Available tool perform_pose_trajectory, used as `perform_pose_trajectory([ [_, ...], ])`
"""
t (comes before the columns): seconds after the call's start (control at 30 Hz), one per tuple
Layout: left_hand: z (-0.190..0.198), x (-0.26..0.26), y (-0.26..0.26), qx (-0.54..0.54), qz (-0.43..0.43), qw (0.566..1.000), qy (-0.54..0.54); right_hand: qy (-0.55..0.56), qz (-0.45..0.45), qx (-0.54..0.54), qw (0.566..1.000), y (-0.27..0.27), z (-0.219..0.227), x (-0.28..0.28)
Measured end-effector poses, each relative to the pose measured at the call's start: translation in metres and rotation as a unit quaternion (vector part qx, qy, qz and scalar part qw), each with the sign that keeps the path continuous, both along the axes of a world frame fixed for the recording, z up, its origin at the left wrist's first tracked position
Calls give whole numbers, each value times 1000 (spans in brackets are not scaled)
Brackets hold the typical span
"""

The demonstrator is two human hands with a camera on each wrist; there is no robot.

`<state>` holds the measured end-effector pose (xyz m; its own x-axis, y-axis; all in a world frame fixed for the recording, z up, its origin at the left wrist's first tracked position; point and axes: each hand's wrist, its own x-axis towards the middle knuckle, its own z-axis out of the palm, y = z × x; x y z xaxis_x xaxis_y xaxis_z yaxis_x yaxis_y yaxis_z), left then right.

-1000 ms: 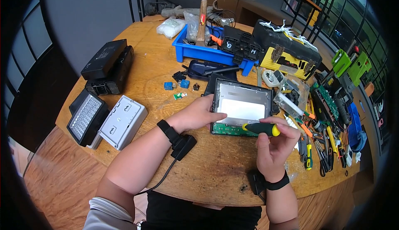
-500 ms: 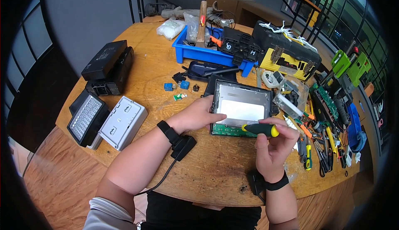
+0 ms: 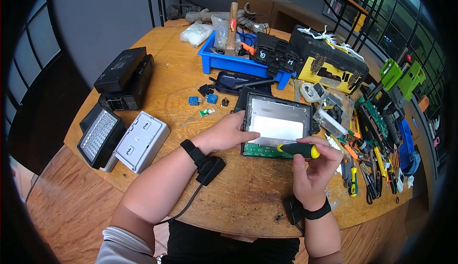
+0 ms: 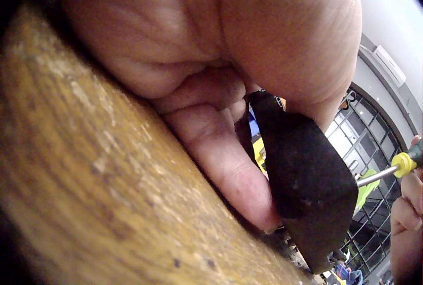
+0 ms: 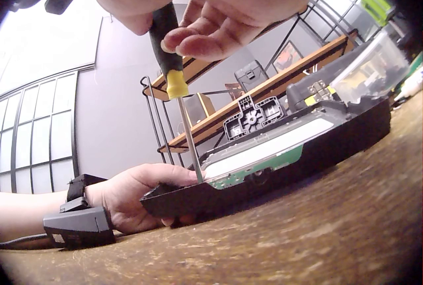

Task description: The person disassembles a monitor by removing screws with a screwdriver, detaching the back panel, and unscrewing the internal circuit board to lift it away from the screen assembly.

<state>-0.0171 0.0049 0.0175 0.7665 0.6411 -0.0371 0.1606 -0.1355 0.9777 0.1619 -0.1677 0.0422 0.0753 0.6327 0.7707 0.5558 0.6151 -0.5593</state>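
Observation:
A black electronics housing [image 3: 312, 117] lies on the table with its inside facing up, showing a silvery metal plate [image 3: 281, 107] and a strip of green circuit board [image 3: 261, 150]. My left hand [image 3: 230, 131] grips its left side, thumb on top and fingers at the underside. In the right wrist view, a screwdriver [image 5: 188, 123] with a dark green and yellow handle stands nearly upright, its tip down at the board's corner beside my left thumb. My right hand [image 3: 312, 176] holds that handle between thumb and fingers.
A white plastic case [image 3: 141, 141] and a lamp-like panel [image 3: 101, 133] stand at the left, before stacked black boxes [image 3: 119, 71]. Behind the housing are a blue tray [image 3: 229, 62] with a hammer [image 3: 232, 25] and a toolbox [image 3: 329, 56]. Several loose tools crowd the right side.
The screwdriver handle and my right fingers have shifted very slightly left. My left hand and the housing hold their place.

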Motion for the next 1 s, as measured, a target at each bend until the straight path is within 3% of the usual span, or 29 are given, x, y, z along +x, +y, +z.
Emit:
perform_pose_trajectory([
  [1.0, 4, -1, 0, 5, -6, 1000, 26, -3, -5, 2, 1000, 1, 0, -1],
])
